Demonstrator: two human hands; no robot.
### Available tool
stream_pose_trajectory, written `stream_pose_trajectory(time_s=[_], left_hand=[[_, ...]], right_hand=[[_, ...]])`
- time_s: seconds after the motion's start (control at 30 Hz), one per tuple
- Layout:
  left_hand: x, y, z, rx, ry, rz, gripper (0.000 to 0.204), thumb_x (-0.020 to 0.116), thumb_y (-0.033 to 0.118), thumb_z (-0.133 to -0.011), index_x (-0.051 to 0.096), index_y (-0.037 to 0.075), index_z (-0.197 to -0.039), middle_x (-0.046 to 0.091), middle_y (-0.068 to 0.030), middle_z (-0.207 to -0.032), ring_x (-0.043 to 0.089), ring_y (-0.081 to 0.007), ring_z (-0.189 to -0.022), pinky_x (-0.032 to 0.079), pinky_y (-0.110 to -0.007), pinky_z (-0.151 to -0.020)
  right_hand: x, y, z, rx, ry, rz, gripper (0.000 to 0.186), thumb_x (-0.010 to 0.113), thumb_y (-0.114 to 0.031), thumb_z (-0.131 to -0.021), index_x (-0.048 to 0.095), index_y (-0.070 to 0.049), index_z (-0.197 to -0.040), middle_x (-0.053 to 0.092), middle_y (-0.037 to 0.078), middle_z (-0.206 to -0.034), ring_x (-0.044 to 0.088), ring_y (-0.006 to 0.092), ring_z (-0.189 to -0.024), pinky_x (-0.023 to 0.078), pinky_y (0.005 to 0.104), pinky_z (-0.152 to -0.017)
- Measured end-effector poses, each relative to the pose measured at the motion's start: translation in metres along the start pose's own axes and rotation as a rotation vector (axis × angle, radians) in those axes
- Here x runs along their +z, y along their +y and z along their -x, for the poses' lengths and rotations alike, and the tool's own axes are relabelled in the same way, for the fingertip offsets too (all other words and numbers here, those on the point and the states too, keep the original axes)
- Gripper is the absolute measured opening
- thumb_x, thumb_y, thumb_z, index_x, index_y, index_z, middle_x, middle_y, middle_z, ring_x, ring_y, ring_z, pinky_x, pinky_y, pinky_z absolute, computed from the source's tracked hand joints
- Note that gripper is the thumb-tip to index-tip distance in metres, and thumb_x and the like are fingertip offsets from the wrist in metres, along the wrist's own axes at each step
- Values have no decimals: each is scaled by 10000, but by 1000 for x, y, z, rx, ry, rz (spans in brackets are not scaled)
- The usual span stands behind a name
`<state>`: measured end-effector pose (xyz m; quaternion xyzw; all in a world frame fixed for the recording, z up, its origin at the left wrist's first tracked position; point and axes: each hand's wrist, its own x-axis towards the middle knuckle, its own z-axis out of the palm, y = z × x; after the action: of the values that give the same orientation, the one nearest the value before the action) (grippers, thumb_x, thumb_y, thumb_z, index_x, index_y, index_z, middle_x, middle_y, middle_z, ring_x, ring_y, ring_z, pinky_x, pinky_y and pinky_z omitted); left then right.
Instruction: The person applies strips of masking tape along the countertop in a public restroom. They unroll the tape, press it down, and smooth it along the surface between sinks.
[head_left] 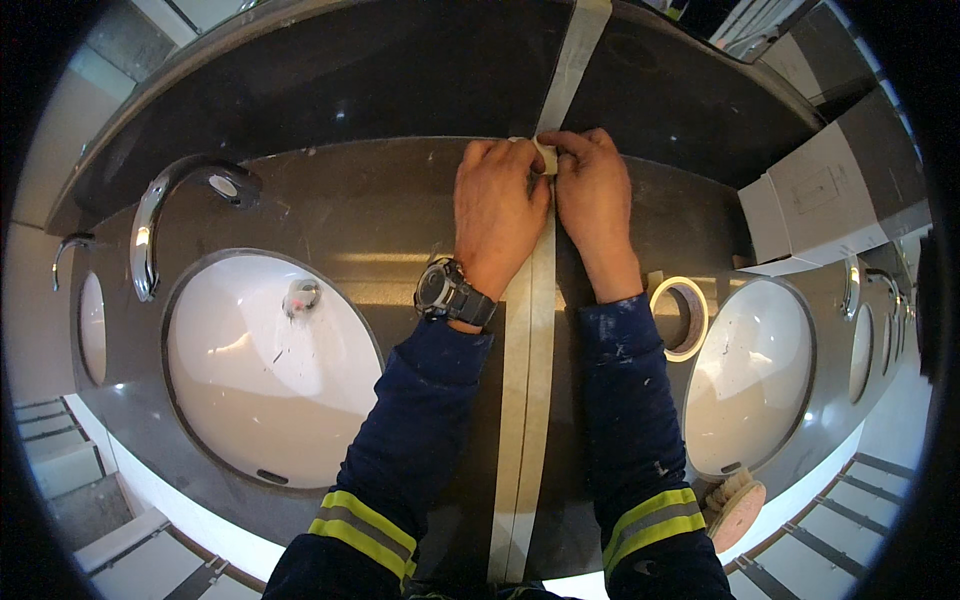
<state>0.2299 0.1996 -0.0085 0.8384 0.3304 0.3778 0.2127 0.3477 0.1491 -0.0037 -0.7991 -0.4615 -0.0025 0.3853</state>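
Observation:
Two strips of pale masking tape (527, 400) run side by side down the dark countertop (420, 230), with a thin dark line between them. More tape goes up the dark backsplash (578, 65). Where counter and backsplash meet, my left hand (500, 205) is closed, its fingertips on a short piece of tape (547, 160). From the other side my right hand (595, 200) pinches at the same piece, thumb and fingers bent. My fingers partly hide that piece. A roll of masking tape (697, 345) leans by the right sink, next to my right sleeve.
White oval sinks lie to the left (250, 410) and right (750, 370), with a chrome faucet (150, 220) behind the left one. A white carton (810, 200) stands at the back right. A round wooden-backed brush (737, 515) rests at the counter's front edge.

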Motion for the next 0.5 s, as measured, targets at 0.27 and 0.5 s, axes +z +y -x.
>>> stream_pose_trajectory(time_s=[0.27, 0.5], left_hand=[[0, 0, 0, 5, 6, -18, 146, 749, 106, -843, 711, 32, -963, 720, -162, -1048, 619, -373, -1093, 496, -471, -941], [3, -1, 2, 12, 4, -33, 146, 751, 102, -849, 727, 36, -977, 723, -157, -1067, 618, -373, -1103, 496, -470, -949]], right_hand=[[1, -1, 1, -6, -5, 10, 271, 593, -76, -942, 804, -116, -1107, 656, 141, -1037, 682, 344, -966, 550, 454, -853], [2, -2, 2, -19, 1, 41, 260, 617, -89, -925, 810, -113, -1098, 660, 143, -1027, 684, 349, -976, 552, 457, -848]])
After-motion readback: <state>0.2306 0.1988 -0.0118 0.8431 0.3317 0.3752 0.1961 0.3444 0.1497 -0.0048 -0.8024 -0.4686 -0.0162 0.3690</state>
